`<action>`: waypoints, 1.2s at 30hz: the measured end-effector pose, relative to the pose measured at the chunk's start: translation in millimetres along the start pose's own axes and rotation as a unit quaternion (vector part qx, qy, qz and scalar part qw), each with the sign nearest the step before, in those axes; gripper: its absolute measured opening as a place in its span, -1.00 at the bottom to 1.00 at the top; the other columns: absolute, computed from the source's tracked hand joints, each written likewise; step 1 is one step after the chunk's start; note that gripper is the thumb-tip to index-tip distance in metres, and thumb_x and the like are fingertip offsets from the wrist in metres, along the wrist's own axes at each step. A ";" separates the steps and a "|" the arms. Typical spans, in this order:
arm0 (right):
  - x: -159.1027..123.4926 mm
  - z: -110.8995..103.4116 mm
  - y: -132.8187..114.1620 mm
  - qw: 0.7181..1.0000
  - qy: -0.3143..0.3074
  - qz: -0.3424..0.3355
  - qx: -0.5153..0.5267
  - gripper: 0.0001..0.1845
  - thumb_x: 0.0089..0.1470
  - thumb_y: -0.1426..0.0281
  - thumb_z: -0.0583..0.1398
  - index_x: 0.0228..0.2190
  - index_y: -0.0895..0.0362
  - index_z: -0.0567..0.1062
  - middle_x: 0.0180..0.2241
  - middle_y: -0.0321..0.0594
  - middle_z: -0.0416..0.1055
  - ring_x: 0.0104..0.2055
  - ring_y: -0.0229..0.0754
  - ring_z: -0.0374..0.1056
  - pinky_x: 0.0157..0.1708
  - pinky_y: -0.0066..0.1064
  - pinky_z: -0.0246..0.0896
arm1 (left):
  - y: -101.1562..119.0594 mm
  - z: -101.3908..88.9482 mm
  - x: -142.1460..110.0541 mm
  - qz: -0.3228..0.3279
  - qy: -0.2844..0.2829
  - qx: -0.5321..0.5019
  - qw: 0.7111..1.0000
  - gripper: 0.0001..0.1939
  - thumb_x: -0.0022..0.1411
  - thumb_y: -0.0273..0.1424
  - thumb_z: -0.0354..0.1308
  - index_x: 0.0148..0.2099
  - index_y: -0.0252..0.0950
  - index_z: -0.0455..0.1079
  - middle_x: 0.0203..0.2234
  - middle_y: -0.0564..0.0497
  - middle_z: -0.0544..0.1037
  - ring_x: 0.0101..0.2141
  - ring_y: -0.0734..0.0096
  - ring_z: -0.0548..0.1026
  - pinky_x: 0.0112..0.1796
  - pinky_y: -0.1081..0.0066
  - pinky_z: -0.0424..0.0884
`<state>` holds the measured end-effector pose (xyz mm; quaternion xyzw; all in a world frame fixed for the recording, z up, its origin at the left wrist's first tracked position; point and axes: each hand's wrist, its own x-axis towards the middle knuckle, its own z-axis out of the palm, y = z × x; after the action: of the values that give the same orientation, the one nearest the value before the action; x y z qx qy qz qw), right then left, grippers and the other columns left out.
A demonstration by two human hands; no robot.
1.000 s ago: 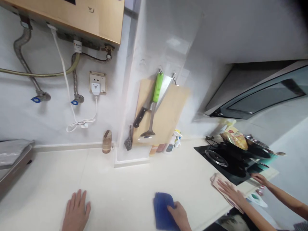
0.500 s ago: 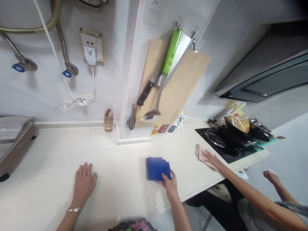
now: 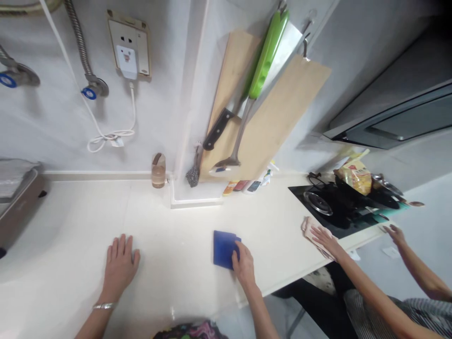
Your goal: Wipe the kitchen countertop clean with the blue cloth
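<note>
Blue cloth [image 3: 223, 249] in hand [image 3: 245, 266], bag [image 3: 355, 176] print illegible

bracelet [image 3: 105, 306]: slim, silver-coloured, left wrist [image 3: 110, 295] | garment [image 3: 192, 330]: dark, pink-and-green print

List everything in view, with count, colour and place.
Counter: 1, white, centre
Blue cloth: 1, blue, on counter
Stove: 1, black, right
Pink cloth: 1, pink, beside stove
Yellow bag: 1, yellow, over stove
Range hood: 1, grey, upper right
Cutting board: 1 or more, tan, upper middle
Cleaver: 1, black handle, over board
Green-handled utensil: at least 1, green-silver, over board
Scrubber: 1, grey, left of board
Containers: several, mixed, below board
Jar: 1, clear, back of counter
Socket: 1, white, upper left
Plug: 1, white, in socket
Valves: 2, blue, upper left
Brown case: 1, brown, left edge
Co-worker's hands: 2, right side
Bracelet: 1, silver, lower left
Left hand: 1, flat on counter
Right hand: 1, holding blue cloth
</note>
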<state>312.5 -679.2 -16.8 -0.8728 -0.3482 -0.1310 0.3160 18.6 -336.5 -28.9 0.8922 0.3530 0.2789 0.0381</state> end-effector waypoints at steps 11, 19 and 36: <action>29.4 15.6 19.9 0.995 -0.053 -0.003 -0.079 -0.62 0.21 0.27 -0.01 -0.13 0.16 0.49 -0.22 -0.05 0.47 -0.14 -0.05 0.37 -0.06 -0.14 0.29 | -0.3 -2.8 -0.1 -0.013 -0.021 -0.002 1.000 -0.38 0.37 -0.21 -0.20 0.25 -0.56 0.27 0.30 -0.46 0.21 0.37 -0.20 -0.04 0.25 -0.21 0.06; 33.4 5.4 10.1 0.993 -0.080 -0.020 -0.083 -0.70 0.20 0.24 0.03 -0.24 0.11 0.50 -0.21 -0.14 0.52 -0.11 -0.08 0.36 0.18 -0.03 0.01 | 1.0 -2.9 -0.7 -0.014 -0.026 -0.002 1.000 -0.38 0.36 -0.21 -0.20 0.28 -0.53 0.23 0.31 -0.43 0.19 0.38 -0.17 -0.06 0.26 -0.20 0.04; 51.8 9.4 0.3 0.992 -0.097 -0.069 -0.034 -0.63 0.28 0.17 0.01 -0.22 0.13 0.50 -0.31 -0.11 0.48 -0.20 -0.10 0.38 -0.13 -0.26 0.29 | 1.1 -3.5 -1.3 -0.015 -0.027 0.000 1.000 -0.39 0.36 -0.21 -0.18 0.28 -0.52 0.23 0.32 -0.42 0.19 0.38 -0.15 -0.06 0.28 -0.17 0.02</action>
<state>350.2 -646.1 -0.9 -0.8656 -0.4318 -0.0783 0.2413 16.6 -338.7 -26.3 0.8942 0.3648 0.2542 0.0519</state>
